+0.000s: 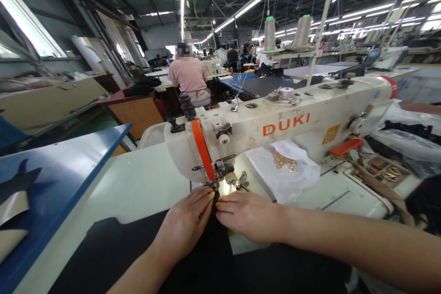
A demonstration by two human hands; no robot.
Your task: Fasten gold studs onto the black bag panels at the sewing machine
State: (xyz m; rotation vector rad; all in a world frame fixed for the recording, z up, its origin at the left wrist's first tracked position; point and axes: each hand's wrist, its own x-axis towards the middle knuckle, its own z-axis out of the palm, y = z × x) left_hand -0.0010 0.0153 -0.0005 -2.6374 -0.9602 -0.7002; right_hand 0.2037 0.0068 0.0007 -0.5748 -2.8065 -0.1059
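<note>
A white sewing machine point(241, 124) with orange lettering spans the middle of the view. Black material point(113, 248) lies over the pale table and reaches up under the machine's needle area point(215, 186), which a small lamp lights. My left hand point(188, 220) is closed on the material just left of the needle area, fingertips pressed down. From the right, my right hand point(246, 216) pinches the same piece close to the presser foot, its fingers together. The two hands nearly meet, with a narrow dark strip between them. The needle tip itself is too small to make out.
White paper point(299, 179) holding gold-coloured metal pieces point(283, 160) lies behind my right hand. A tray point(386, 174) with metal rings stands at the right. A blue surface point(69, 183) borders the left side. A person in pink point(189, 76) sits ahead, back turned.
</note>
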